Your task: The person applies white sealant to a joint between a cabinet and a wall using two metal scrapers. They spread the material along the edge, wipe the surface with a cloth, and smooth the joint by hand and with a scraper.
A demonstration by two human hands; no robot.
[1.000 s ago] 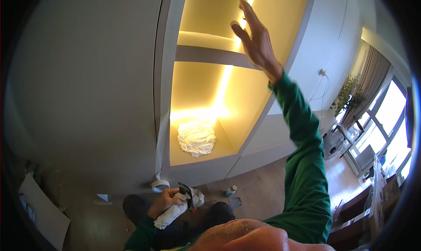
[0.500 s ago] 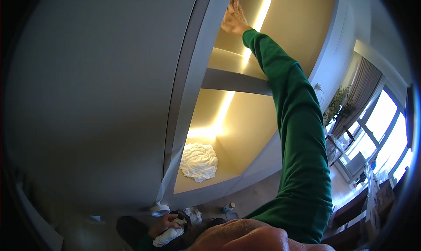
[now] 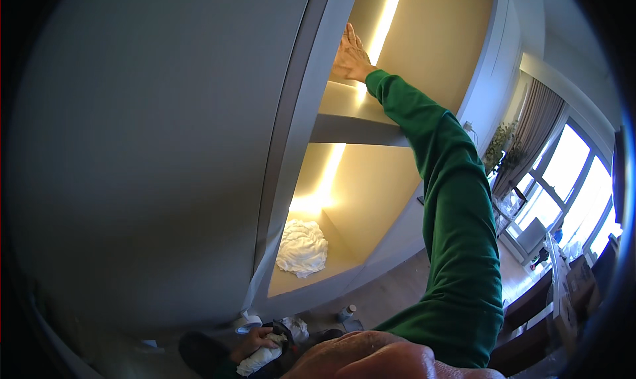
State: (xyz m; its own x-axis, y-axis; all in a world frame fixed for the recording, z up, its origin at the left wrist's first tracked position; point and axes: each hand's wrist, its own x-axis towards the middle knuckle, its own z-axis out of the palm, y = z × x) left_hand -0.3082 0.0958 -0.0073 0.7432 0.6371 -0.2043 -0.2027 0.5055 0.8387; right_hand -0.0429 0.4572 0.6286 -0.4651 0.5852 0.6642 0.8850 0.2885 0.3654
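Right hand [image 3: 350, 54] far up in the lit alcove, fingers spread flat against the back wall just above the upper shelf [image 3: 351, 111], holding nothing; green sleeve [image 3: 457, 227] runs down the right side. Left hand [image 3: 255, 342] low and near, closed around a bunched white cloth [image 3: 260, 359]. A second crumpled white cloth [image 3: 302, 248] lies on the lower shelf [image 3: 311, 283], well apart from both hands.

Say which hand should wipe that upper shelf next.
Probably left: the left hand holds the white cloth, though down low. The right hand lies open and empty on the upper shelf.
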